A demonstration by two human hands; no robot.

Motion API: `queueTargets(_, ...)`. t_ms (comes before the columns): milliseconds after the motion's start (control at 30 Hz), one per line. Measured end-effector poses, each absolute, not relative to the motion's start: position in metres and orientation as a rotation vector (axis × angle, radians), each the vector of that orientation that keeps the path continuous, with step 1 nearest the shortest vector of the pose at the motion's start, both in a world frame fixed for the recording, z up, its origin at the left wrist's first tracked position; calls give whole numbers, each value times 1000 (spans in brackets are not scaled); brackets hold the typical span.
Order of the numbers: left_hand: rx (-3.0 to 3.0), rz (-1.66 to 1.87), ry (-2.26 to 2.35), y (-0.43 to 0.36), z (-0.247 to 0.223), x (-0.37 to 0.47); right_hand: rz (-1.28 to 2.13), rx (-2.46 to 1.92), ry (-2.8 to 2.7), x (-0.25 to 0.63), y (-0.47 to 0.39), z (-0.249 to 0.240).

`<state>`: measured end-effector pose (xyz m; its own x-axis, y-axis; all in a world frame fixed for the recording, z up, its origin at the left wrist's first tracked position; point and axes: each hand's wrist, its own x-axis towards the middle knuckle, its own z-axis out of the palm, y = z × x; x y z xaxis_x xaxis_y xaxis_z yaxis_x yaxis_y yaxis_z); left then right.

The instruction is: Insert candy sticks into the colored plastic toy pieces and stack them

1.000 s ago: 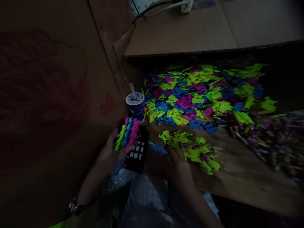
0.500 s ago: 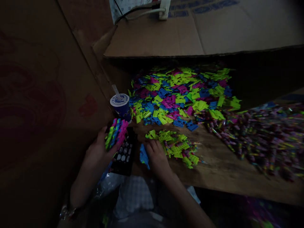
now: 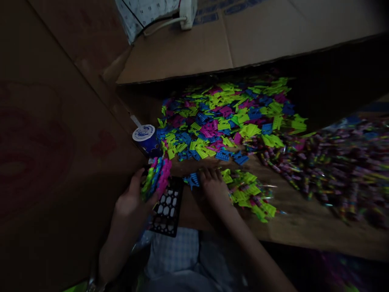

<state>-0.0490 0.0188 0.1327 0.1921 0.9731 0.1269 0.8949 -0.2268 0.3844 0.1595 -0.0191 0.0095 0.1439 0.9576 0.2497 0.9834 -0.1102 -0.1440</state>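
Observation:
My left hand (image 3: 129, 207) is closed around a stack of small plastic pieces (image 3: 156, 178) in yellow-green, blue and pink, held above a black tray with hexagonal holes (image 3: 167, 207). Low over the wooden table, my right hand (image 3: 214, 188) has its fingers curled, back of the hand upward. At its fingertips is a blue comb-like plastic piece (image 3: 192, 179), which looks pinched on the side by the thumb; the exact grip is hidden. Just right of that hand lies a small heap of yellow-green pieces (image 3: 249, 188) mixed with thin coloured sticks.
A blue lidded cup with a straw (image 3: 146, 140) stands behind my left hand. A large mound of mixed plastic pieces (image 3: 225, 117) spills from under a cardboard flap (image 3: 182, 56). Many wrapped, multicoloured sticks (image 3: 328, 170) cover the right side of the table (image 3: 298, 227).
My right hand has moved away from me and to the right, and the blue piece has moved and turned with it. My left hand still holds its stack. The view has shifted.

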Motion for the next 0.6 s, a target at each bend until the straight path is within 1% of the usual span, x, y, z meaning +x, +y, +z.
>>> queueTargets(100,2164,567,1721,15,130,-38,-145,-2168,-1753,181,-26,16)
queueTargets(167,2131,605,1668,14,124,-30,-99,-2101,-1494,191,-30,23)
queueTargets(233,2123,629,1595,12,116,-22,108,-1902,-1200,190,-34,28)
queueTargets(300,2134,619,1556,9,110,-14,433,-1660,-1028,178,-36,29)
queueTargets(367,2159,566,1606,6,106,-6,695,-1505,-993,157,-35,24)
queueTargets(400,2174,526,1658,5,105,-4,766,-1477,-1000,145,-33,19)
queueTargets(500,2203,429,1689,7,103,-3,837,-1496,-1029,116,-27,4)
queueTargets(600,2097,453,1501,14,100,-12,853,-1542,-1034,103,-27,-5)
